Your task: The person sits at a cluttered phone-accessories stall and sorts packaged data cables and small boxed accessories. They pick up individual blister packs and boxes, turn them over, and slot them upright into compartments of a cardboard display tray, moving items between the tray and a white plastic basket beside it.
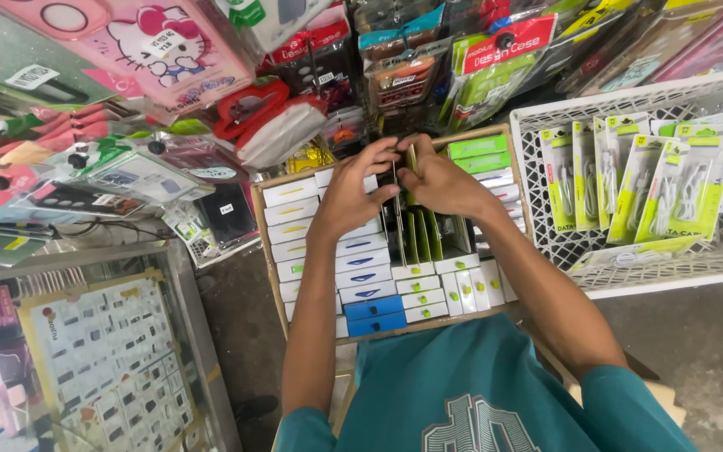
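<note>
Two bare hands meet over the far end of a cardboard box packed with small product boxes. Between them they pinch a thin, flat green packet, held upright on its edge above the middle rows. The left hand curls around it from one side, thumb and fingers pressed against it; the right hand closes on it from the other side, fingertips bent over its top edge. Just below the hands, more green packets stand upright in a row inside the box. To the left of them lie stacked white boxes, with two blue boxes at the near end; to the right sit more white and green boxes. The person wears a teal shirt, seen from above. On the right, beside the cardboard box, a white plastic basket holds green and white cable packs. Phone cases in clear packaging hang across the top, and a glass display counter stands at lower left.
</note>
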